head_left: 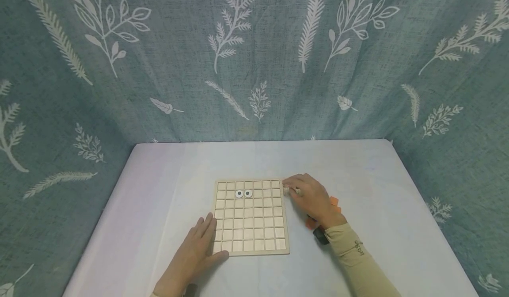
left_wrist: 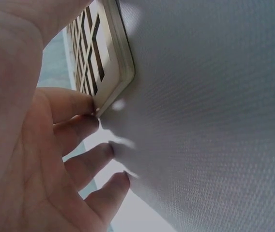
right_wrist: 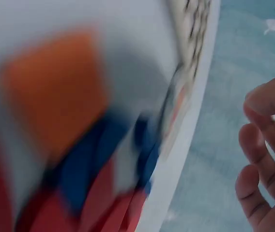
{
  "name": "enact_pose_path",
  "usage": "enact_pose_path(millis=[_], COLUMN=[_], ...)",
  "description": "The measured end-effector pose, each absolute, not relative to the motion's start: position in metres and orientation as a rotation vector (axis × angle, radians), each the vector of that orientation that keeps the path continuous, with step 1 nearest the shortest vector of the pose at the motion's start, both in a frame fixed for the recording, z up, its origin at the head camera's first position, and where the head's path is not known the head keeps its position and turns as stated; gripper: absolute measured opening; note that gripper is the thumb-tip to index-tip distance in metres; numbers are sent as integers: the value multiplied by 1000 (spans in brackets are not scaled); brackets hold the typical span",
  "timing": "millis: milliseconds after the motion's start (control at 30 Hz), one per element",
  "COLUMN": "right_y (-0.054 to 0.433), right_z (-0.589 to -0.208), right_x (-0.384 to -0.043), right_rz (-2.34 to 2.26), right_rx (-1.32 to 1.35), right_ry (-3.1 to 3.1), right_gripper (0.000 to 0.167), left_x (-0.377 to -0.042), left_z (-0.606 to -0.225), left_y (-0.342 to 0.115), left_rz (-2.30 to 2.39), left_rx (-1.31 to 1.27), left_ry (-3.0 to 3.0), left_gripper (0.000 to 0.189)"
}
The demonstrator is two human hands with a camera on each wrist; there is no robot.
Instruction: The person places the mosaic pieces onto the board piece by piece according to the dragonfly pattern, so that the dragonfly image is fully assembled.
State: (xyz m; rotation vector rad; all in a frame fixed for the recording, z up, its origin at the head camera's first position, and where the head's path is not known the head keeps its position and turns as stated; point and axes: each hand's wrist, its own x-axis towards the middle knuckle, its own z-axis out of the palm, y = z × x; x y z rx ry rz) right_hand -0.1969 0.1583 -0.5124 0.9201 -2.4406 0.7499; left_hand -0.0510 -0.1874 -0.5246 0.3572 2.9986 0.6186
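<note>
A light wooden grid board [head_left: 249,253] lies on the table, with two round white pieces [head_left: 243,193] bearing dark centres side by side in its upper cells. My left hand [head_left: 199,239] rests along the board's left edge, thumb near the front-left corner. In the left wrist view, the fingertips [left_wrist: 82,104] lie at the corner of the board [left_wrist: 125,67]. My right hand [head_left: 310,195] is just beyond the board's right edge, over small pale pieces [head_left: 286,191]. The right wrist view shows its fingers [right_wrist: 253,140] loosely bent, with nothing visible between them.
Orange pieces [head_left: 334,201] lie partly hidden under the right forearm. Up close, an orange square [right_wrist: 55,89], blue pieces [right_wrist: 86,159] and red pieces [right_wrist: 50,212] are blurred. A patterned green curtain [head_left: 254,67] hangs behind the white table [head_left: 191,164].
</note>
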Motion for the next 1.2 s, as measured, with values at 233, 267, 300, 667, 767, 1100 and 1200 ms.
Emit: enact_pose_path(millis=[233,267,300,667,767,1100,1200], right_y=[204,208,212,230,231,232,231], right_z=[-516,-516,-516,-519,-518,-518,-518], right_x=[-198,-197,-197,-197,-198,-197,-198], right_rz=[642,628,623,578,560,504,492], right_rx=[830,797,773,769,761,767,786], right_ry=[-2647,-2692,-2735,-2941,-2962,-2980,-2963], right_gripper=[32,32,31,33,33,26,25], left_x=[-51,-50,-50,-49,-50,-51,-51], left_z=[-525,-525,-525,-524,-525,-525,-524], left_y=[-187,-187,-187,-188,-188,-189,-189], left_rz=[628,628,629,635,627,628,624], left_rx=[362,363,365,380,359,383,403], left_ry=[3005,3004,3002,3016,2997,3006,3025], left_gripper=[95,95,95,94,95,94,93])
